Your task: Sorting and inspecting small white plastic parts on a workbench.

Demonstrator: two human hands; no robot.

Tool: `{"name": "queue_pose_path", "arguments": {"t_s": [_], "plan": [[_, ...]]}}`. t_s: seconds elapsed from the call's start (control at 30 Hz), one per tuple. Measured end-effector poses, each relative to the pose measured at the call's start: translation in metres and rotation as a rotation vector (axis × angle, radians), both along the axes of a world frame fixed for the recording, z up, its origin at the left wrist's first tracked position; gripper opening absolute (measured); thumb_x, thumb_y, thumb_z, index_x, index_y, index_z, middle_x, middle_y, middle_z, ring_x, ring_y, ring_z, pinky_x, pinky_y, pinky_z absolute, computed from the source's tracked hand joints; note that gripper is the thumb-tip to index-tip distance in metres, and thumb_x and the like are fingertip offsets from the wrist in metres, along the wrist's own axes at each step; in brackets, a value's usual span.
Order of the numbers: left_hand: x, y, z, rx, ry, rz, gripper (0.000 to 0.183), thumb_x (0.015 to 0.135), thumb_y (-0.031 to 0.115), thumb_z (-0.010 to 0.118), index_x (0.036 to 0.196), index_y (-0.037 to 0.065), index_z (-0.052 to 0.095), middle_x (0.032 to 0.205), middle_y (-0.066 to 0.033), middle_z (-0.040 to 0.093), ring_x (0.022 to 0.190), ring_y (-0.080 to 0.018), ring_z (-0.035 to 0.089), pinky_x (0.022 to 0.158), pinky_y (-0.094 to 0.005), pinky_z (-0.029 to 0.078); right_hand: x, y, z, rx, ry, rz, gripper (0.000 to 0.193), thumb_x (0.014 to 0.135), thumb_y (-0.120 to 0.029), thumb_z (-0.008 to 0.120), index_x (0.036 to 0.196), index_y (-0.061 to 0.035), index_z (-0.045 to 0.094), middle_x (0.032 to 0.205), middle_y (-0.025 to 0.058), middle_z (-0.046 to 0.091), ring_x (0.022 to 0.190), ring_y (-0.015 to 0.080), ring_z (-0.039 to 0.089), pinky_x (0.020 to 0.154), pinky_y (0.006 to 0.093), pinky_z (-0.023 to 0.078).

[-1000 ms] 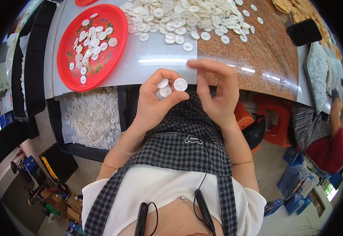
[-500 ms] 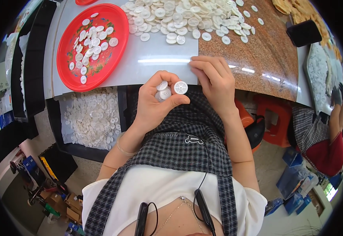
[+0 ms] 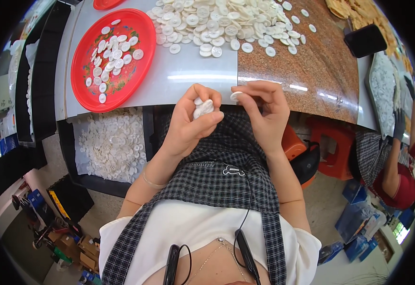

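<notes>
Several small white plastic gears [image 3: 202, 109] sit in my left hand [image 3: 187, 121], its fingers curled round them. My right hand [image 3: 268, 111] pinches one white gear [image 3: 236, 96] between thumb and fingertips, a little to the right of the left hand. Both hands are over the table's near edge, above my lap. Beyond them a large heap of white gears [image 3: 226, 21] spreads across the table. At the left, a red plate [image 3: 81, 71] with a printed pattern bears a loose group of gears.
Below the table edge at left, a black tray [image 3: 100, 186] holds many white gears. A black phone-like slab [image 3: 366, 40] stands at the far right. Beside it lies a tray of white pieces [image 3: 383, 90], where a gloved co-worker [image 3: 397, 175] works. An orange-red stool [image 3: 333, 149] stands below.
My right hand has gone from having no visible gear to pinching one. The gear showing at my left fingertips is gone from there, and that hand has closed more. The co-worker's arms have moved.
</notes>
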State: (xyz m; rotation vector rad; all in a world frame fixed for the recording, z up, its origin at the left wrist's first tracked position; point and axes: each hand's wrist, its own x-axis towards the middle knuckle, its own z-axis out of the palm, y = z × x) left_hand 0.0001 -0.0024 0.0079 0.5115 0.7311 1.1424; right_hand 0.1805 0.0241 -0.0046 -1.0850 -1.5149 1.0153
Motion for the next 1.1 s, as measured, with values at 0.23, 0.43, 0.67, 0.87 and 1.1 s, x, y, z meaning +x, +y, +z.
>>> {"name": "queue_pose_path", "arguments": {"t_s": [0.23,0.43,0.67,0.87,1.1], "plan": [[0.017,0.001,0.001,0.219,0.443,0.079,0.033,0.081,-0.002,0.073,0.106,0.005,0.052,0.088,0.0018,0.054,0.076,-0.0031,0.050,0.065,-0.0170,0.042,-0.018,0.004,0.016,-0.205,0.297,-0.016,0.036,0.085,-0.004,0.070,0.115,0.0032,0.051,0.086,0.0064,0.070,0.080,0.0105,0.067,0.071,0.0212,0.054],[0.014,0.002,0.000,0.329,0.617,0.122,0.031,0.081,0.001,0.074,0.108,0.003,0.059,0.091,0.0020,0.056,0.078,-0.0048,0.052,0.071,-0.0185,0.044,-0.017,0.005,0.014,0.012,0.029,-0.028,0.019,0.086,-0.001,0.066,0.104,0.0014,0.060,0.094,0.0086,0.070,0.077,0.0118,0.067,0.069,0.0217,0.054],[0.008,-0.001,-0.001,0.132,0.347,0.042,0.034,0.084,0.005,0.073,0.114,0.004,0.059,0.087,0.0030,0.055,0.070,-0.0011,0.048,0.058,-0.0146,0.039,0.032,0.068,-0.001,0.509,-0.643,-0.332,0.026,0.088,-0.009,0.065,0.113,-0.0041,0.062,0.119,0.0118,0.062,0.113,0.0286,0.055,0.096,0.0387,0.044],[0.006,0.001,-0.002,0.069,0.153,-0.005,0.036,0.089,0.007,0.067,0.121,0.003,0.052,0.083,0.0031,0.053,0.053,0.0005,0.037,0.043,-0.0154,0.029,0.031,0.070,-0.005,0.390,-0.693,-0.214,0.029,0.086,-0.009,0.065,0.115,-0.0075,0.064,0.123,0.0104,0.059,0.116,0.0310,0.051,0.097,0.0415,0.043],[0.000,0.007,-0.003,0.039,-0.125,-0.060,0.034,0.095,0.020,0.057,0.123,0.006,0.045,0.096,-0.0059,0.045,0.066,-0.0056,0.040,0.040,-0.0147,0.028,0.009,0.039,-0.003,0.382,-0.600,-0.006,0.024,0.083,-0.003,0.065,0.107,-0.0059,0.066,0.122,0.0080,0.061,0.112,0.0298,0.054,0.093,0.0394,0.046]]}}
